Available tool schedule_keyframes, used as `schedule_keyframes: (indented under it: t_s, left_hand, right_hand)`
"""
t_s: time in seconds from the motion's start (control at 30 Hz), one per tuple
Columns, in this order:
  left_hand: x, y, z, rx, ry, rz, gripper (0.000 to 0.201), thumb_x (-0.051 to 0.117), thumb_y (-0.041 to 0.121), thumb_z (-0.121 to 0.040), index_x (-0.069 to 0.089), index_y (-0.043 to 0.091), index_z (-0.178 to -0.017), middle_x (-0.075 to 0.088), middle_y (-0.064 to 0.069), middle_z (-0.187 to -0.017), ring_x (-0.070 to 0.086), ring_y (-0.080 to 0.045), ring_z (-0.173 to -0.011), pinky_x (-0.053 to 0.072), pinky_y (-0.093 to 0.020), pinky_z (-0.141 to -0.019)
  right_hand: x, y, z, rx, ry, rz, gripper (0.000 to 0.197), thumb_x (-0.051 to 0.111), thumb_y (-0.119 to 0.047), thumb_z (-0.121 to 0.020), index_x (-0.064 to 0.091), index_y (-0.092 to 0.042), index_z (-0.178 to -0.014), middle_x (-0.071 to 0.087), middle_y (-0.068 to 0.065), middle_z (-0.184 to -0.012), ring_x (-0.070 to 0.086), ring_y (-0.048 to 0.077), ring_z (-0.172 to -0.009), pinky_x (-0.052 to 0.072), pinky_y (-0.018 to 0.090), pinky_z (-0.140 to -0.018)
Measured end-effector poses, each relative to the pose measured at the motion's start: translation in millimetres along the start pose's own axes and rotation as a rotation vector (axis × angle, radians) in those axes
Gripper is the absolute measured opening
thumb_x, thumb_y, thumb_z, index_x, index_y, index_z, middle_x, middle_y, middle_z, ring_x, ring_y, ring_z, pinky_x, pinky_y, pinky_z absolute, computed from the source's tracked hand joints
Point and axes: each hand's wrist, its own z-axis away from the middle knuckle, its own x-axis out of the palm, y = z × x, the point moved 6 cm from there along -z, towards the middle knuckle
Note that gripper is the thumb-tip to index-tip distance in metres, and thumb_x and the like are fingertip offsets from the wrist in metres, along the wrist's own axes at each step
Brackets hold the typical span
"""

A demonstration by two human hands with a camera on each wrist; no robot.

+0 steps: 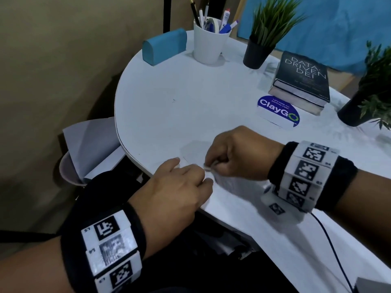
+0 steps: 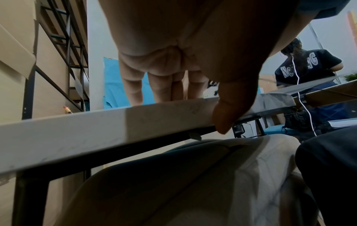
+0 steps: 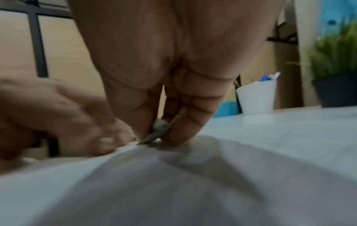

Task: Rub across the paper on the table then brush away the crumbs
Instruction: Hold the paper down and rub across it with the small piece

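A white sheet of paper lies on the white table near its front edge, and it bulges slightly in the right wrist view. My right hand pinches a small grey-white eraser between thumb and fingers, with its tip down on the paper. My left hand lies just left of it with its fingers flat on the paper. The left thumb hangs over the table's edge. Motion blurs both hands. No crumbs can be made out.
At the back stand a white pen cup, a blue case and a potted plant. Stacked books, a ClayGo sticker and a second plant sit to the right. A chair with papers stands left of the table.
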Motion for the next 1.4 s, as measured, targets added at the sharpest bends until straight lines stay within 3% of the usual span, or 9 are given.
schedule_keyframes:
  t_s: [0.17,0.3,0.5,0.67,0.83,0.9,1.03,1.2,1.4]
  left_hand:
    - [-1,1,1,-0.011,0.016,-0.003,0.058,0.057,0.012,-0.057,0.069,0.014,-0.113,0.063,-0.002,-0.095,0.067,-0.024,-0.082,0.048,-0.048,-0.092]
    - [-2,0,1,-0.016,0.021,-0.010,0.048,0.058,0.013,-0.057,0.070,0.018,-0.103,0.060,0.001,-0.091,0.063,-0.021,-0.073,0.048,-0.043,-0.087]
    - [0,0,1,0.006,0.020,-0.029,0.050,0.055,0.011,-0.060,0.068,0.015,-0.108,0.059,0.000,-0.091,0.063,-0.022,-0.073,0.047,-0.041,-0.080]
    - [-2,0,1,0.027,0.028,-0.035,0.043,0.064,0.016,-0.059,0.069,0.020,-0.102,0.059,0.002,-0.090,0.058,-0.018,-0.067,0.049,-0.041,-0.074]
    - [-1,1,0,0.030,0.036,-0.031,0.052,0.059,0.014,-0.059,0.068,0.016,-0.111,0.060,0.001,-0.091,0.061,-0.019,-0.071,0.050,-0.041,-0.075]
    - [-1,0,0,0.031,0.032,-0.023,0.053,0.057,0.015,-0.060,0.068,0.017,-0.111,0.060,0.001,-0.092,0.061,-0.020,-0.070,0.049,-0.041,-0.076]
    - [0,-1,1,0.020,0.023,-0.015,0.045,0.063,0.016,-0.060,0.068,0.020,-0.105,0.057,0.003,-0.091,0.058,-0.018,-0.068,0.048,-0.040,-0.076]
    - [0,-1,0,0.018,0.014,-0.015,0.056,0.058,0.015,-0.060,0.067,0.015,-0.115,0.061,0.000,-0.095,0.064,-0.020,-0.074,0.050,-0.042,-0.078]
    - [1,-2,0,0.009,0.017,-0.009,0.058,0.059,0.017,-0.059,0.068,0.016,-0.116,0.060,0.000,-0.093,0.062,-0.021,-0.070,0.050,-0.041,-0.075]
  right_hand:
    - [-20,30,-12,0.127,0.159,0.186,0.020,0.058,-0.014,-0.077,0.076,-0.022,-0.082,0.070,-0.006,-0.083,0.064,0.015,-0.077,0.051,0.028,-0.071]
    - [4,-3,7,-0.042,0.000,0.044,0.015,0.065,-0.020,-0.077,0.077,-0.025,-0.083,0.071,-0.008,-0.081,0.064,0.009,-0.074,0.049,0.022,-0.069]
    - [-20,35,-9,0.165,0.126,0.173,0.015,0.062,-0.017,-0.079,0.076,-0.022,-0.083,0.070,-0.006,-0.083,0.064,0.015,-0.078,0.052,0.029,-0.072]
    - [4,-8,4,-0.009,-0.050,0.060,0.013,0.067,-0.023,-0.079,0.078,-0.026,-0.087,0.070,-0.009,-0.084,0.061,0.007,-0.076,0.048,0.022,-0.071]
    - [-19,36,-12,0.141,0.131,0.207,0.014,0.063,-0.016,-0.080,0.076,-0.020,-0.082,0.069,-0.003,-0.083,0.064,0.018,-0.077,0.052,0.031,-0.071]
    - [-16,26,-10,0.071,0.138,0.240,0.016,0.060,-0.015,-0.079,0.075,-0.020,-0.081,0.067,-0.001,-0.082,0.064,0.022,-0.076,0.052,0.031,-0.069]
    - [11,-8,8,-0.109,-0.062,0.081,0.028,0.051,-0.034,-0.076,0.076,-0.025,-0.082,0.068,-0.006,-0.079,0.065,0.016,-0.073,0.052,0.028,-0.067]
    - [-20,35,-10,0.117,0.106,0.253,0.015,0.059,-0.020,-0.080,0.074,-0.019,-0.080,0.068,-0.002,-0.082,0.064,0.022,-0.078,0.051,0.030,-0.070]
    - [3,2,11,-0.015,-0.027,0.053,0.014,0.067,-0.018,-0.077,0.078,-0.026,-0.083,0.071,-0.009,-0.080,0.062,0.006,-0.071,0.046,0.017,-0.067]
